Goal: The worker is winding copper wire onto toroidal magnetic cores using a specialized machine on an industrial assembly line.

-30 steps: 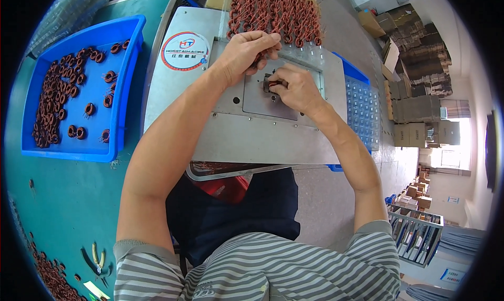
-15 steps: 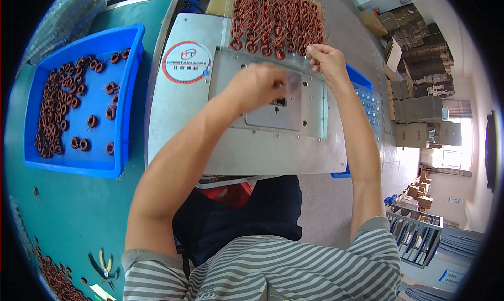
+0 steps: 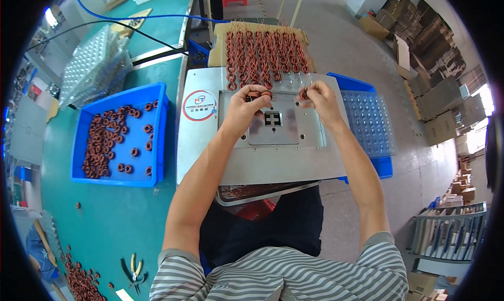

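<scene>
Above the metal worktop, rings were pinched by left hand and right hand, apart; cartons were stacked rightward.

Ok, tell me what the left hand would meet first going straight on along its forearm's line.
Probably the nearest red-brown, wire-wound ring coils in the clear plastic tray, just beyond the left hand, though its height relative to them is unclear.

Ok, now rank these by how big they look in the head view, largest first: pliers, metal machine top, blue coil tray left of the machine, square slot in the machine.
1. Metal machine top
2. Blue coil tray
3. Pliers
4. Square slot

Each step down looks clear.
</scene>
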The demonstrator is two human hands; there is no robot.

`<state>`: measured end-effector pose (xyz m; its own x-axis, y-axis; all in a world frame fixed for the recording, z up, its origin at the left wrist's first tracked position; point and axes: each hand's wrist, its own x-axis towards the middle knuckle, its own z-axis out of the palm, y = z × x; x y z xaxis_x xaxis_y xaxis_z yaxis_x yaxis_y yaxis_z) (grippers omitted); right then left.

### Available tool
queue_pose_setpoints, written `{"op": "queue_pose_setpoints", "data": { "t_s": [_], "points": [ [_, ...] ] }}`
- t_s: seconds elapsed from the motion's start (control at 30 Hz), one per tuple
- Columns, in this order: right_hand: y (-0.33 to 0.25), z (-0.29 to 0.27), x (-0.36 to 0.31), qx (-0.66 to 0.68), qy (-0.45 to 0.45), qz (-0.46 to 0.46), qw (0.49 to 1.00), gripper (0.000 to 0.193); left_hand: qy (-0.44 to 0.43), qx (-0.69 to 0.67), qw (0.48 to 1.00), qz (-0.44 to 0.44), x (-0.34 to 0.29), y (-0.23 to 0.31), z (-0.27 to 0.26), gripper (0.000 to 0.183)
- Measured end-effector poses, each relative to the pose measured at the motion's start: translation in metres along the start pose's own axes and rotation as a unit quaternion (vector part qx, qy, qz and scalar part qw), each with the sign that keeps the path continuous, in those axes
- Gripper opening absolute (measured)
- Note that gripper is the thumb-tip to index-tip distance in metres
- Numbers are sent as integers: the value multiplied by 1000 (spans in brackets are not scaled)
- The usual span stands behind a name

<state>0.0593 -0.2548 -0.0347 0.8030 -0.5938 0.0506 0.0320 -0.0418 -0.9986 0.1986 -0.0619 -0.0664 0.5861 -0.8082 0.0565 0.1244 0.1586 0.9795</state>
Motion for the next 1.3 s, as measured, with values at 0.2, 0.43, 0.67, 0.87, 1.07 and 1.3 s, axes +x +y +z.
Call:
{"op": "queue_pose_setpoints", "data": {
  "t_s": [0.2, 0.43, 0.67, 0.87, 1.07, 1.3],
  "points": [
    [-6, -35, -72, -78, -110, -20, 991, 15, 38, -259, 965, -16, -69, 14, 33, 31],
    [-24, -7, -98, -247, -131, -53, 959, 17, 103, -217, 970, 21, -136, 27, 11, 21],
    [-20, 22, -68, -320, -89, -155, 931, 14, 310, 207, 913, 164, -165, 73, -141, 20],
    [-17, 45, -28, -504, -202, -195, 817, 18, 434, 645, 615, 135, -170, 50, -196, 42],
    [7, 62, -5, -500, -242, -203, 806, 17, 334, 506, 757, 243, -155, 49, -147, 28],
    [26, 74, 4, -518, -245, -277, 771, 15, 199, 411, 849, 268, -135, 32, -94, 20]
  ]
}}
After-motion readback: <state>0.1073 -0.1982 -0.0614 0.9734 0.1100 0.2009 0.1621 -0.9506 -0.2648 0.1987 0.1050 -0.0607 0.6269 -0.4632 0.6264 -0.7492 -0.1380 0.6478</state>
